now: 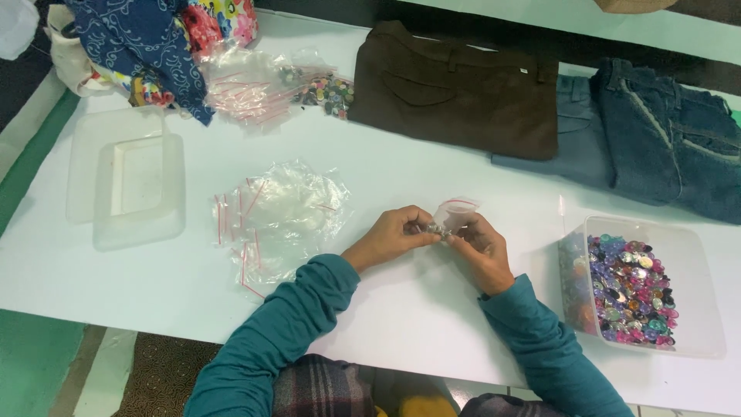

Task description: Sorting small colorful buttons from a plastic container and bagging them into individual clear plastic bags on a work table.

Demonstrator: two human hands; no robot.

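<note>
1. On white table (432, 154), middle: left hand (392, 235) and right hand (482, 247) close together, fingertips almost touching.
2. Left fingers pinched shut on a few small shiny beads (434, 229). Right fingers pinched on small clear bag (455, 212), mouth of bag turned toward beads.
3. How far along, as a guess: bag looks nearly empty, so filling only just begun for this one.
4. Done so far: some filled bags (328, 91) with beads inside, lying far up near brown pants (459, 89).
5. Left to do: big pile of empty bags (278, 212) with red strips, just left of left hand. More empty ones (247, 89) higher up.
6. Right side: clear tub (695, 255), open, holding a big heap of colourful beads (629, 289). Plenty still inside.
7. Left side: another clear tub (127, 177), nothing seen inside. Cannot tell if lid sits under it.
8. Far edge: blue jeans (664, 143) folded next to brown pants. Flowery cloth (154, 38) bunched in top left corner.
</note>
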